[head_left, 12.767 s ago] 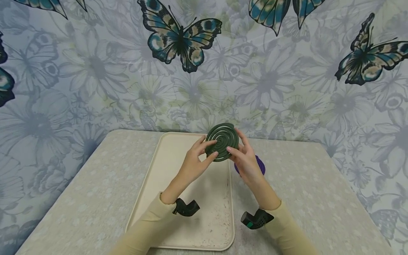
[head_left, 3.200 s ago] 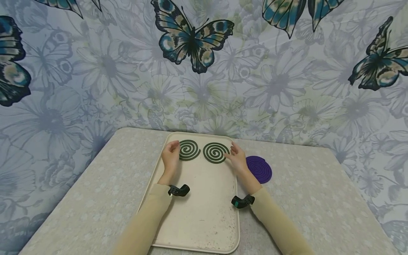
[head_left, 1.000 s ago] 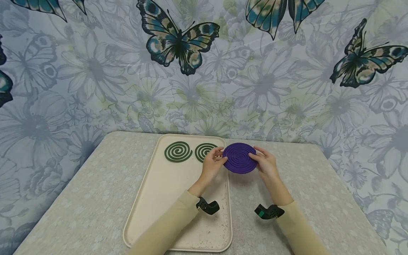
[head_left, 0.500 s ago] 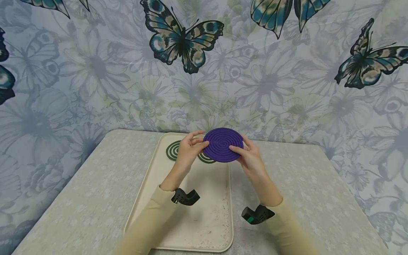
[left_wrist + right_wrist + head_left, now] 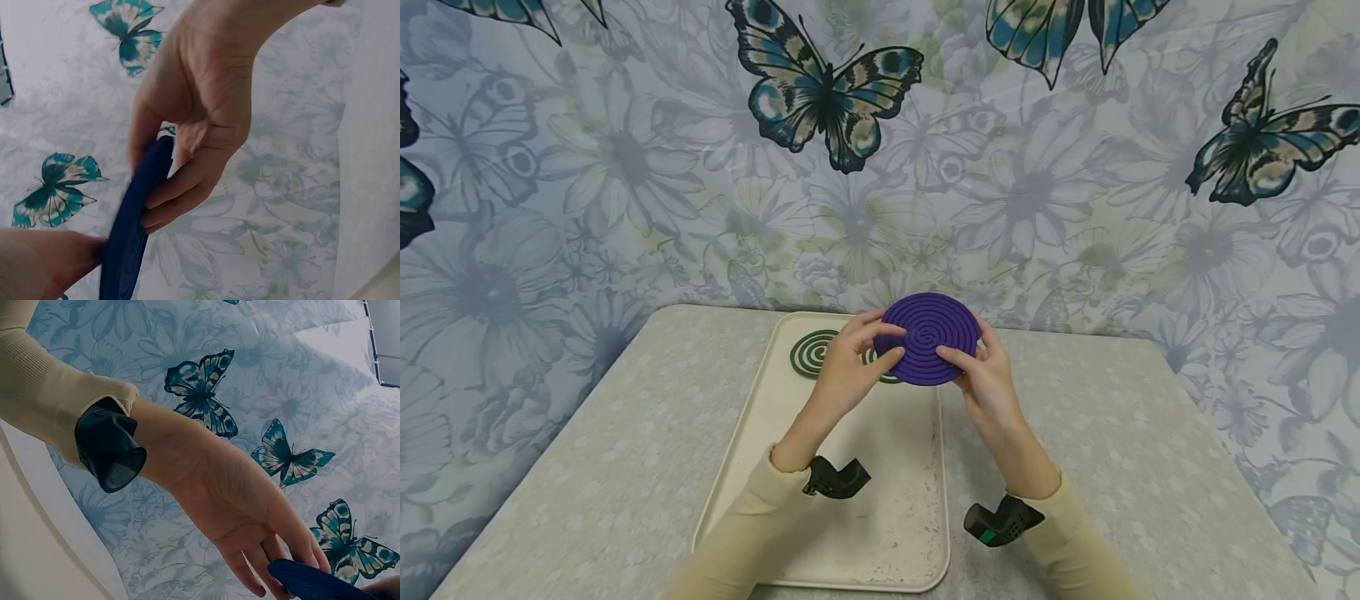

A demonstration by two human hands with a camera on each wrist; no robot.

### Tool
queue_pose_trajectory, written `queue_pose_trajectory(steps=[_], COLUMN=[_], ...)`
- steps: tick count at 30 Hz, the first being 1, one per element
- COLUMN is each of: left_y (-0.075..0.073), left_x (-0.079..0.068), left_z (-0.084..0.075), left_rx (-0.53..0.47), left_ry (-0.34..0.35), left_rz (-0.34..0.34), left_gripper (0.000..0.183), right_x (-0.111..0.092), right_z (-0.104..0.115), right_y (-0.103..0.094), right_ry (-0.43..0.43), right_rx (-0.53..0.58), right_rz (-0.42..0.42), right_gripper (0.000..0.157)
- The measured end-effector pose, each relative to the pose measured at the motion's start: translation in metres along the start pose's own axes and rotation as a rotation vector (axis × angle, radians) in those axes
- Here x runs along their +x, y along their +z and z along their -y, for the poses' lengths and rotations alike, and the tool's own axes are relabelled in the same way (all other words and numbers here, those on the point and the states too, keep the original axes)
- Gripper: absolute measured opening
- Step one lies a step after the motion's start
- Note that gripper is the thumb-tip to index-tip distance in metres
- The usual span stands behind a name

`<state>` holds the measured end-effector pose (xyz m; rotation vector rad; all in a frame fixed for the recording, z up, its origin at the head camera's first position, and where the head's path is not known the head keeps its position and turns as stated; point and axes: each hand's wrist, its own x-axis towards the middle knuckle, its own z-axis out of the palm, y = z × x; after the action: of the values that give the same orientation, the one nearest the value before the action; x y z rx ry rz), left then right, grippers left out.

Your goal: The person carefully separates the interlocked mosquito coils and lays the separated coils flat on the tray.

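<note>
A round purple mosquito coil [image 5: 927,338], wound in a tight spiral, is held up above the tray, its face toward the head camera. My right hand [image 5: 988,379] grips its right side, thumb [image 5: 957,357] on the face and fingers behind. My left hand [image 5: 847,367] pinches the left part, with forefinger and thumb on the near face. In the left wrist view the coil [image 5: 134,231] appears edge-on between both hands. Two green mosquito coils lie on the tray; my left hand covers part of one green coil [image 5: 807,353], and the other is mostly hidden.
The cream tray [image 5: 850,533] lies lengthwise on a table [image 5: 1097,433] with a pale patterned cover. Small dark specks mark the tray's lower right. Behind the table hangs a cloth [image 5: 1030,192] with butterflies and flowers. A black wrist camera [image 5: 1003,521] sits on each wrist.
Earlier the hands held a green coil; now two green ones lie on the tray. The purple coil was lifted off the table and brought left. Lately, my left forefinger moved onto its face.
</note>
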<state>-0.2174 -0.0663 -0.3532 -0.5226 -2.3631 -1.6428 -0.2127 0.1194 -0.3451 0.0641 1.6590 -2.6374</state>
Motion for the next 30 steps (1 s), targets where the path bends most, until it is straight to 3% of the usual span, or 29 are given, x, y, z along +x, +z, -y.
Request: queue_pose_trajectory(steps=[5,17,25,30], left_y=[0.007,0.021,0.023,0.021], left_x=[-0.004,-0.005,-0.006,-0.008], left_z=[-0.002,-0.004,-0.005,-0.009], left_rx=[0.076,0.050,0.025,-0.023], left_ry=[0.043,0.053,0.044,0.015], left_rz=[0.057,0.038,0.058,0.089], left_gripper=[0.026,0.038,0.047,0.054], right_x=[-0.003,-0.012,-0.009,-0.009], right_z=[0.001,0.006,0.003,0.003], right_y=[0.001,0.002,0.000,-0.001], right_ry=[-0.035,-0.151,-0.177,-0.157], right_rx=[0.032,-0.048,-0.074,-0.146], right_rz=[0.036,0.294,0.357,0.335], right_gripper=[0.066,0.062,0.057,0.061])
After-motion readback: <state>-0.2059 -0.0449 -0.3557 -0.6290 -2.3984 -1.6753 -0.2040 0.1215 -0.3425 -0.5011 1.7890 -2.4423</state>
